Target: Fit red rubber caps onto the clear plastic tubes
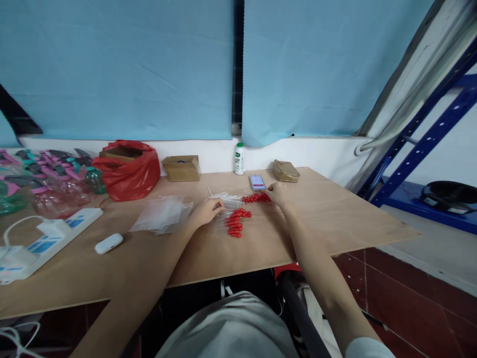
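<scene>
Several clear thin tubes with red caps [235, 222] lie in a loose row in the middle of the wooden table [335, 219]. My left hand [206, 211] rests on the clear ends of these tubes, fingers curled over them. A second row of red-capped tubes [255, 198] lies a little farther back. My right hand [276, 191] touches the right end of that row, fingers bent, just in front of a phone [257, 182] lying flat.
Clear plastic bags [162, 214] lie left of my left hand. A red bag with a box [128, 166], a cardboard box [181, 167], a white bottle [239, 158] and a brown packet [285, 171] line the back. Power strips [48, 238] and an earbud case [108, 243] sit left. Blue shelving [428, 139] stands right.
</scene>
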The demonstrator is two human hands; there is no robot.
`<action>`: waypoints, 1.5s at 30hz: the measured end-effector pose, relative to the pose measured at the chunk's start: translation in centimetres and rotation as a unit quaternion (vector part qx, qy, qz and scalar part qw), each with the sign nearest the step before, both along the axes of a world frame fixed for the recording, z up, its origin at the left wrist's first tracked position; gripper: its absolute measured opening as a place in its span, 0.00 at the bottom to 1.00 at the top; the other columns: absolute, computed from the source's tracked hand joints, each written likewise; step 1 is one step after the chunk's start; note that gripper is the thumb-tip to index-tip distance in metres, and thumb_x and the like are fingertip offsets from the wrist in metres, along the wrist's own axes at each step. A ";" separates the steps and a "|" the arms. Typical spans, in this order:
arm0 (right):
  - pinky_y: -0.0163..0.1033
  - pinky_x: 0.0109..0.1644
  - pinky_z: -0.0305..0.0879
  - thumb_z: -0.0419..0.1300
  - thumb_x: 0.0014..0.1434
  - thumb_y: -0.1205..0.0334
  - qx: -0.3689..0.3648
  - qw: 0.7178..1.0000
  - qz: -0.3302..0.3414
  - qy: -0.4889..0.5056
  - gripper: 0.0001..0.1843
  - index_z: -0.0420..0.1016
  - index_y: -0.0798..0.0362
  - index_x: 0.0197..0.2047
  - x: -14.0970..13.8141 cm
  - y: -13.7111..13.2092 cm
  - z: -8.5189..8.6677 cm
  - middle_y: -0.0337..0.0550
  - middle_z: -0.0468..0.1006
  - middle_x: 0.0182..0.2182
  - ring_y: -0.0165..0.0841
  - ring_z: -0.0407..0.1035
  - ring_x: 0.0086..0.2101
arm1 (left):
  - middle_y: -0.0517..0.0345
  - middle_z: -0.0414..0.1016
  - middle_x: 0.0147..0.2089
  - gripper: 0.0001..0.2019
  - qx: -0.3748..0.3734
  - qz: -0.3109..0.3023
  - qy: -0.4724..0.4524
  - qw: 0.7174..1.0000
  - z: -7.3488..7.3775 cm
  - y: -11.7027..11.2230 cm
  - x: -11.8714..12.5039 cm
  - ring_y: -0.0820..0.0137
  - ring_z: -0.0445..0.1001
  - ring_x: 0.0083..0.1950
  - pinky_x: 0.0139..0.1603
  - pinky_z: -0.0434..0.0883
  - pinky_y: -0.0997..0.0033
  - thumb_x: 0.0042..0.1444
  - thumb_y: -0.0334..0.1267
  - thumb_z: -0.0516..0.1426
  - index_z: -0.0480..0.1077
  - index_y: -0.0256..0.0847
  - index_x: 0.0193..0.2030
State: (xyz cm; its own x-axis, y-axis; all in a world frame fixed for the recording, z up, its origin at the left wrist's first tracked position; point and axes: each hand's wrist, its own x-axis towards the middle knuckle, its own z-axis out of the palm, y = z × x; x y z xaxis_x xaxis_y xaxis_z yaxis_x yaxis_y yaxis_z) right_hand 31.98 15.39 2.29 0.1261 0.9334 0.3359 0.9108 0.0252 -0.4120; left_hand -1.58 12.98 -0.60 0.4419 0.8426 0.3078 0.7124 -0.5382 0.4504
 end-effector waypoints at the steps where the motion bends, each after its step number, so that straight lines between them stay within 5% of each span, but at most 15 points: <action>1: 0.36 0.36 0.63 0.64 0.61 0.52 0.002 1.000 -0.006 -0.002 0.16 0.86 0.55 0.33 0.0 0.0 0.1 0.53 0.84 0.31 0.39 0.77 0.34 | 0.57 0.80 0.35 0.07 -0.003 -0.003 -0.003 1.000 0.0 0.0 0.0 0.65 0.75 0.35 0.37 0.65 0.67 0.64 0.43 0.57 0.76 0.45 0.39; 10: 0.34 0.37 0.64 0.67 0.60 0.49 -0.003 1.000 -0.015 0.005 0.16 0.87 0.54 0.38 -0.2 -0.1 0.2 0.52 0.85 0.36 0.37 0.78 0.38 | 0.52 0.80 0.51 0.15 0.037 -0.017 -0.010 0.999 0.7 -0.8 0.2 0.60 0.77 0.53 0.58 0.68 0.63 0.70 0.38 0.47 0.75 0.43 0.48; 20: 0.35 0.34 0.62 0.67 0.58 0.52 0.001 1.000 -0.023 0.007 0.14 0.86 0.55 0.34 -0.1 0.2 -0.1 0.53 0.85 0.33 0.39 0.77 0.36 | 0.54 0.77 0.45 0.18 0.098 0.004 -0.057 0.994 0.8 -0.6 0.3 0.63 0.75 0.48 0.53 0.68 0.64 0.74 0.45 0.43 0.71 0.43 0.43; 36: 0.34 0.34 0.63 0.71 0.51 0.62 0.005 0.999 0.016 0.037 0.06 0.86 0.52 0.34 -0.2 0.9 -1.0 0.46 0.84 0.32 0.36 0.76 0.33 | 0.54 0.80 0.42 0.15 0.045 0.054 -0.051 0.996 0.8 -1.0 0.5 0.60 0.78 0.45 0.48 0.69 0.65 0.72 0.46 0.47 0.73 0.46 0.46; 45: 0.33 0.30 0.60 0.73 0.50 0.55 -0.006 0.996 0.011 0.089 0.12 0.82 0.54 0.33 -0.1 1.2 -1.0 0.45 0.82 0.30 0.33 0.73 0.30 | 0.55 0.79 0.39 0.14 0.065 0.064 -0.026 0.996 0.6 -0.9 0.5 0.61 0.78 0.42 0.47 0.67 0.65 0.72 0.46 0.46 0.71 0.47 0.47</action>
